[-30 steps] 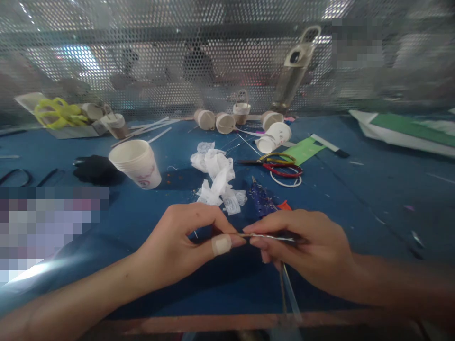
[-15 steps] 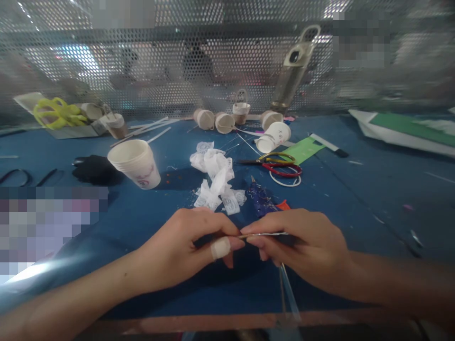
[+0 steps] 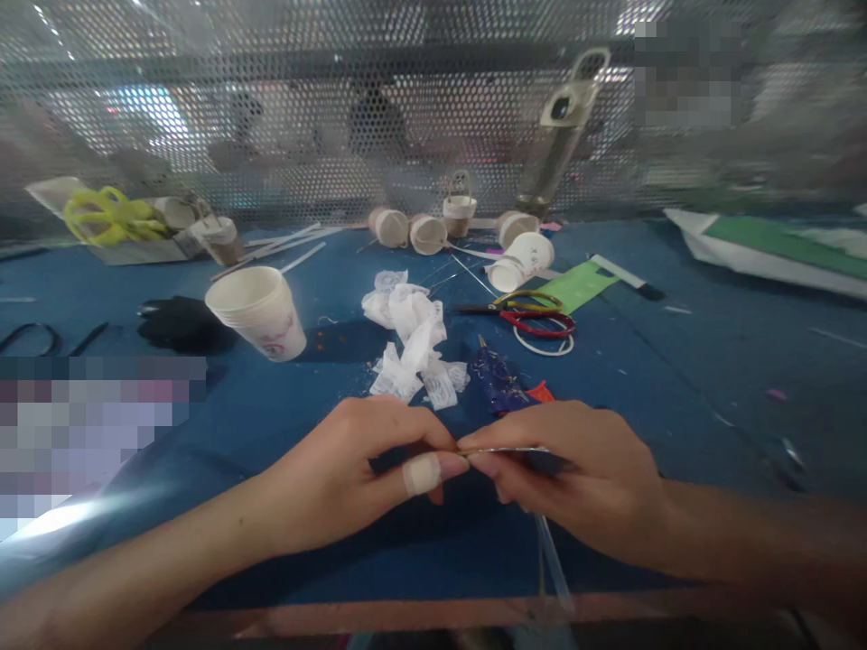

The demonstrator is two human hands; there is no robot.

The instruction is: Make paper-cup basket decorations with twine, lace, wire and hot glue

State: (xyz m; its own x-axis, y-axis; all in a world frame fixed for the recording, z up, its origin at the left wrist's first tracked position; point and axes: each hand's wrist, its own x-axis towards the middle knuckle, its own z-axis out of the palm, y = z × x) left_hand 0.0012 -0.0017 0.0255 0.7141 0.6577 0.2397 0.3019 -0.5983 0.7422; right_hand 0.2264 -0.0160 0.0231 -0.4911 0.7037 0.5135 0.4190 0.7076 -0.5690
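Observation:
My left hand (image 3: 369, 469), with a bandage on its thumb, pinches one end of a thin wire-like strip (image 3: 511, 449). Thumb and forefinger of my right hand (image 3: 575, 478) close on the same strip, right beside the left fingertips. Its visible length looks silvery and runs to the right along my right hand; the pinched end is mostly covered. Below my right hand, narrow pale strands (image 3: 554, 560) hang over the table's front edge; whether they join the strip I cannot tell. Just beyond my hands lie a dark blue glue gun (image 3: 498, 379) and crumpled white lace ribbon (image 3: 413, 329).
A stack of paper cups (image 3: 261, 316) stands on the left. Scissors (image 3: 535, 311), a green sheet (image 3: 579, 284) and a tipped cup (image 3: 521, 262) lie at the right. Several small cup baskets (image 3: 459, 212) and a bottle (image 3: 559, 135) line the perforated metal screen (image 3: 433, 108).
Both hands keep almost the same place. The strip between them has turned slightly, and the strands under my right hand have shifted a little.

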